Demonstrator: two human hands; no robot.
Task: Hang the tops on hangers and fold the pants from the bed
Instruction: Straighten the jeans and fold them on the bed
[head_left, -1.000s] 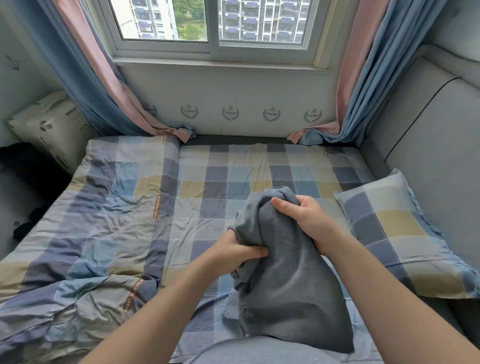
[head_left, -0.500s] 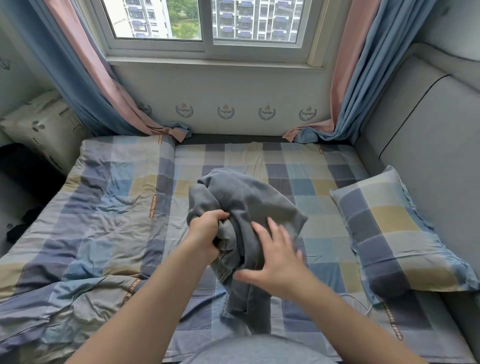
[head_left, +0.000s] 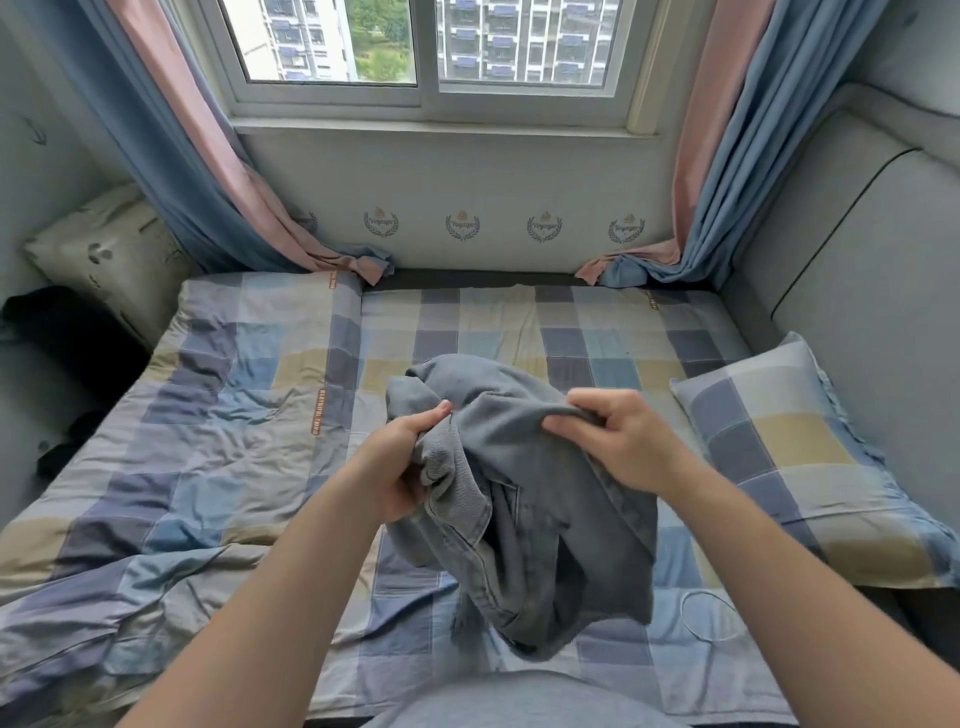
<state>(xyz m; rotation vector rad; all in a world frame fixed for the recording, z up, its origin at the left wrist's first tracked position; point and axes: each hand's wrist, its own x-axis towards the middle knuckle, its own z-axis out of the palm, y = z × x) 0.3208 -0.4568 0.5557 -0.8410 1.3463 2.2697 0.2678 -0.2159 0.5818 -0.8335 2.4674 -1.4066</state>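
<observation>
Left hand (head_left: 397, 470) is gripping bunched grey jeans (head_left: 524, 525); right hand (head_left: 618, 441) is pinching their upper fold; both are hanging above the checked bed (head_left: 519, 322).

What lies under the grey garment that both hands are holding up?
Only the checked bedsheet shows below the grey garment, with a thin cord lying on it nearby. The sheet directly beneath the bunched cloth is covered.

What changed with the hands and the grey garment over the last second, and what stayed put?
The right hand, which let go and opened half a second ago, now pinches the upper edge of the grey garment again. The left hand kept its grip throughout. The garment still hangs bunched above the bed; the checked pillow has not moved.
</observation>
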